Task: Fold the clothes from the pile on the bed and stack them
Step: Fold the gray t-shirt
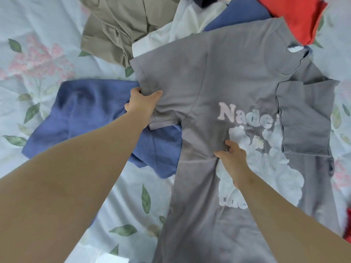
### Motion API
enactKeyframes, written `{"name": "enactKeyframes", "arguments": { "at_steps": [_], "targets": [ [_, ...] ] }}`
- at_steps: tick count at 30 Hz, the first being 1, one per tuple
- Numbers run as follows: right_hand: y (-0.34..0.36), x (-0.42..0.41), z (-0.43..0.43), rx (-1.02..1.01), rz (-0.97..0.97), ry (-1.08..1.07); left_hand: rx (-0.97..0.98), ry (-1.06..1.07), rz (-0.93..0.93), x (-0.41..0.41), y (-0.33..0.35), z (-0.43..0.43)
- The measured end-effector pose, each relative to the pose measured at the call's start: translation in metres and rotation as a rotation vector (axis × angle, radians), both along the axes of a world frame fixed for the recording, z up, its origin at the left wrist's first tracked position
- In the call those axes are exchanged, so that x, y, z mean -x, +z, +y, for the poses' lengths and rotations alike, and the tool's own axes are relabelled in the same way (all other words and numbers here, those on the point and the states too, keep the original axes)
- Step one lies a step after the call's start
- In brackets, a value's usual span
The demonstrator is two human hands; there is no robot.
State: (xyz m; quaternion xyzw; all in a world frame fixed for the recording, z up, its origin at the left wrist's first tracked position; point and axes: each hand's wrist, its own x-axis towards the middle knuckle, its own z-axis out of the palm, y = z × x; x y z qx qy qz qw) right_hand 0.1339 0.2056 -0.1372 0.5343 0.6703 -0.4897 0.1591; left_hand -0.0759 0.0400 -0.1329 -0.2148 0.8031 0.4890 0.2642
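Observation:
A grey T-shirt (224,76) with a pale print lies spread on the bed, its right sleeve folded inward over the body. My left hand (141,103) grips the shirt's left sleeve near its hem. My right hand (232,156) pinches the fabric at the middle of the shirt, beside the print. Part of the shirt's left sleeve lies over a blue garment (85,118).
The pile at the top holds a khaki garment (117,25), a white one (182,25), a blue one (241,14) and a red one (296,16). The floral bedsheet (32,54) lies underneath everything. A red scrap (348,228) shows at the right edge.

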Motion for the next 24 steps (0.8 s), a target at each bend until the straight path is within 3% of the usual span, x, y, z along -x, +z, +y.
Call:
{"name": "enactKeyframes", "arguments": {
  "at_steps": [4, 6, 8, 10, 12, 15, 17, 18, 21, 24],
  "targets": [
    [0.002, 0.002, 0.009, 0.080, 0.022, -0.067, -0.038, 0.105, 0.029, 0.014, 0.006, 0.011],
    [0.004, 0.003, 0.014, 0.132, 0.035, -0.092, -0.082, 0.285, -0.102, 0.018, 0.024, 0.017],
    [0.006, 0.003, 0.021, 0.189, 0.037, -0.106, -0.204, 0.405, -0.213, 0.020, 0.042, 0.026],
    [0.010, -0.001, 0.029, 0.252, 0.034, -0.107, -0.361, 0.392, -0.182, 0.015, 0.058, 0.045],
    [0.014, -0.004, 0.037, 0.293, 0.028, -0.093, -0.454, 0.291, 0.029, -0.001, 0.072, 0.075],
    [0.019, -0.011, 0.052, 0.306, 0.048, -0.067, -0.221, -0.192, 0.382, -0.037, 0.085, 0.131],
    [0.021, -0.018, 0.064, 0.314, 0.049, -0.031, -0.033, -0.535, 0.414, -0.056, 0.072, 0.160],
    [0.022, -0.021, 0.070, 0.319, 0.056, -0.013, 0.025, -0.642, 0.340, -0.060, 0.064, 0.168],
    [0.022, -0.032, 0.086, 0.341, 0.078, -0.006, 0.003, -0.738, 0.103, -0.066, 0.047, 0.175],
    [0.021, -0.037, 0.094, 0.337, 0.135, 0.005, 0.032, -0.557, 0.345, -0.069, 0.039, 0.151]
  ]
}}
